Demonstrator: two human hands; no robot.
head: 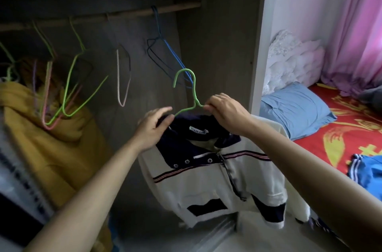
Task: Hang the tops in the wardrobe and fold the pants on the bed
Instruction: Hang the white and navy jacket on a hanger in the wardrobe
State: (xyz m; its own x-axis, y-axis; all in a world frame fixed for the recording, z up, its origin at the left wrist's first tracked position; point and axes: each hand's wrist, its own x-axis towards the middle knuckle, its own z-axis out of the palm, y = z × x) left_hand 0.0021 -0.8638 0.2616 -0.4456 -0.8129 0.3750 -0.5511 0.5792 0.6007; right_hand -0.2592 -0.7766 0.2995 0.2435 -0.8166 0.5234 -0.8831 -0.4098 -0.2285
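In the wardrobe (217, 45), a yellow garment (41, 138) hangs at the left under the rod (144, 13). The left hand (154, 127) lies with near-straight fingers at the white-and-navy top's (206, 179) collar; whether it pinches, I cannot tell. The top's green hanger (194, 90) stands hook-up, below the rod. The right hand (225, 113), nearer the hook, pinches its wire. Blue pants (368, 171) lie on the bed (351, 127)

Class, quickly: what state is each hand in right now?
Left hand: pinches the navy collar of the white top.
Right hand: pinches the green hanger.
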